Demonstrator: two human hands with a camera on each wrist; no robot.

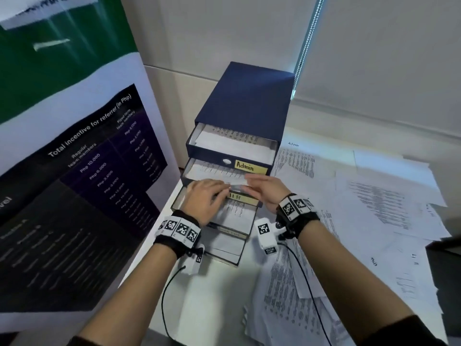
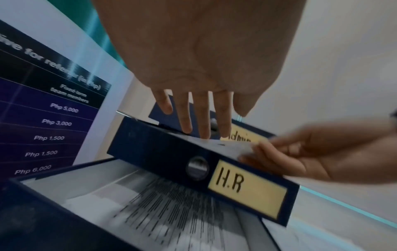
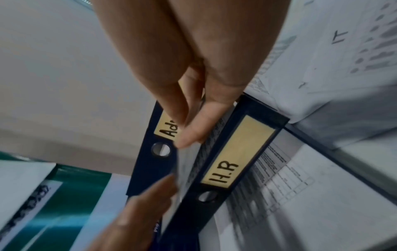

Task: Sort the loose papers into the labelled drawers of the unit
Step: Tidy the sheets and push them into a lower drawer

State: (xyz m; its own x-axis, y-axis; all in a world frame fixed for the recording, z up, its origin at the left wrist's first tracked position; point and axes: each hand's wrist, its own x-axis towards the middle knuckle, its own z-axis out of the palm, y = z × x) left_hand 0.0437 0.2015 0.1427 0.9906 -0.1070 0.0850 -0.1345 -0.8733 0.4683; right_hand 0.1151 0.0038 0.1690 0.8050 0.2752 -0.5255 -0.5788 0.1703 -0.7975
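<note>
A navy drawer unit (image 1: 247,96) stands on the white table with several drawers pulled out in steps. The top drawer front bears an "Admin" label (image 1: 250,167); the one below bears an "H.R" label (image 2: 247,188). A white printed sheet (image 2: 227,146) lies over the open H.R drawer. My left hand (image 1: 207,193) rests on the sheet's left part with straight fingers. My right hand (image 1: 264,188) pinches the sheet's right edge between thumb and fingers, which the right wrist view shows close up at the fingertips (image 3: 184,134). Printed papers lie in the open drawers.
Many loose printed papers (image 1: 374,196) cover the table to the right of the unit. A tall printed banner (image 1: 74,171) stands close on the left. A dark object (image 1: 444,270) sits at the right edge. A bead cord (image 1: 301,58) hangs behind the unit.
</note>
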